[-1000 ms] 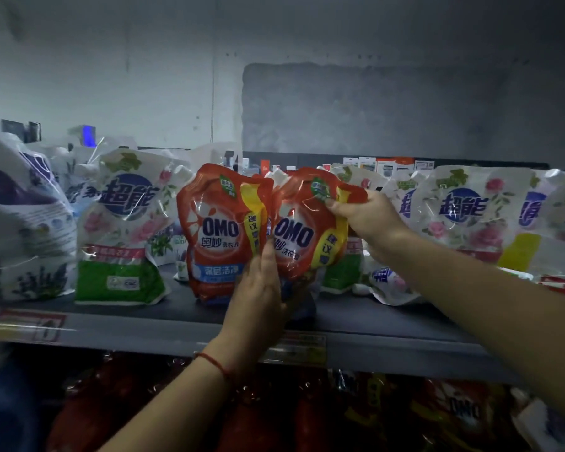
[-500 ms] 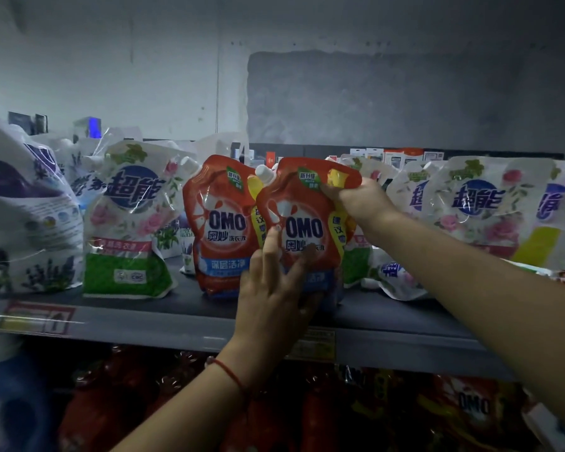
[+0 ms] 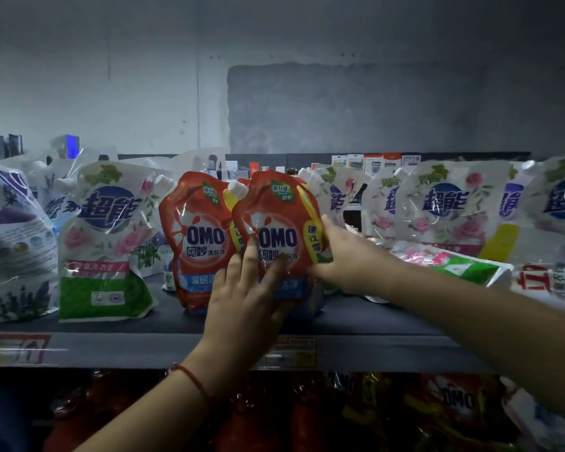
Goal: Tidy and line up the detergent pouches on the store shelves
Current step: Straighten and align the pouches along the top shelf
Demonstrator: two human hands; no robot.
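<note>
Two red OMO detergent pouches stand side by side on the dark shelf (image 3: 372, 318). The left OMO pouch (image 3: 196, 236) stands free. The right OMO pouch (image 3: 274, 220) overlaps it slightly and stands upright. My left hand (image 3: 242, 301) lies flat on the lower front of the right pouch, fingers spread. My right hand (image 3: 343, 259) grips that pouch's right edge. A white floral pouch (image 3: 105, 243) stands to the left. More white floral pouches (image 3: 444, 210) stand in a loose row to the right.
One pouch (image 3: 454, 262) lies flat on the shelf behind my right forearm. A large lavender bag (image 3: 10, 243) fills the far left. Price labels (image 3: 294, 353) run along the shelf's front edge. Red OMO pouches (image 3: 454, 402) fill the shelf below.
The right OMO pouch went from tilted to upright beside the left one. My right hand slid from its top corner down its right edge. My left hand flattened onto its front.
</note>
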